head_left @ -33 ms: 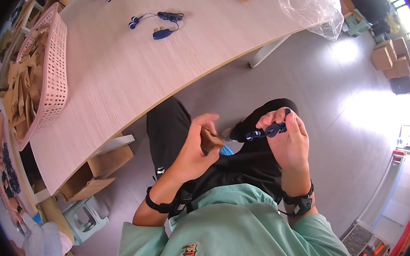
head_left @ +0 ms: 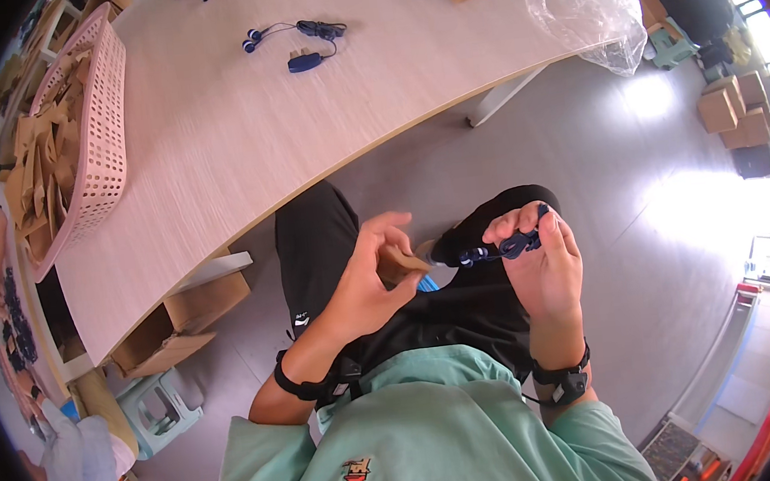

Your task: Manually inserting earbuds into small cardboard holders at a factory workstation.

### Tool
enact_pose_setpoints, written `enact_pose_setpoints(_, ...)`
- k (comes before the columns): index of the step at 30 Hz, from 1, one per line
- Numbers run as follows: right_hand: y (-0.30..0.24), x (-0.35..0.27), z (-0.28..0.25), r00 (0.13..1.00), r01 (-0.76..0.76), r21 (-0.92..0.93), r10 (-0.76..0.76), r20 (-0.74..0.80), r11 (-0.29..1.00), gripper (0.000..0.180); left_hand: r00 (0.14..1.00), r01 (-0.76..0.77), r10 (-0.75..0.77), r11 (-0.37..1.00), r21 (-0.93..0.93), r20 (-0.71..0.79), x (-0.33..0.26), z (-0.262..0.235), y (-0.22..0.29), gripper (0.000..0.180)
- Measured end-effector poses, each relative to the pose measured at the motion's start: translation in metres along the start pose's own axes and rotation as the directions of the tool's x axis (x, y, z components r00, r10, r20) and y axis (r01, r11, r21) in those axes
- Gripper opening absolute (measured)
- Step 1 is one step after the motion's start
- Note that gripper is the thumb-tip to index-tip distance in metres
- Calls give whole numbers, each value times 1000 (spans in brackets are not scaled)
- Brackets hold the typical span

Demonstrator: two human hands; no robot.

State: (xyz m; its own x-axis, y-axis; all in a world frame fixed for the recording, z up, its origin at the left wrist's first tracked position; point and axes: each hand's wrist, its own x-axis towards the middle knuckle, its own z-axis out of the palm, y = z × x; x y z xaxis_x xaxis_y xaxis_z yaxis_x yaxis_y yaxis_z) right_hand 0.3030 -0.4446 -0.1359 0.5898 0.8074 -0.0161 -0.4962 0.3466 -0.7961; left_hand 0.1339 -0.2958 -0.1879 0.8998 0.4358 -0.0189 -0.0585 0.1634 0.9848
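Head view, going from left to right: well off to the left of the left hand sits a pink plastic basket full of brown cardboard pieces, on the pale wooden table. Up and away from that hand, on the tabletop, lies a dark blue earphone set with its cord loose. The left hand itself is held above the lap, its thumb and fingers pinched together on a small brown cardboard piece. Just to the right, close to that card but not clearly touching it, the right hand is raised palm-inward, fingers curled shut around dark blue earphones, whose buds poke out toward the left hand. Far above the right hand, a crumpled clear plastic bag rests at the table's edge.
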Motion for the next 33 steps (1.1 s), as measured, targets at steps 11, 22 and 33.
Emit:
enact_pose_setpoints(11, 5, -1, 26, 973, -190, 307, 136, 189, 933, 34, 993, 8, -4, 999, -33, 120, 9, 23, -13, 24)
enact_pose_setpoints(22, 13, 7, 26, 948, -305, 348, 246, 204, 886, 33, 868, 334, -204, 914, -230, 452, 2, 24, -23, 26)
enact_pose_setpoints(33, 10, 16, 21, 895, -435, 283, 376, 241, 855, 32, 836, 383, -18, 735, -559, 549, -1, 24, -34, 27)
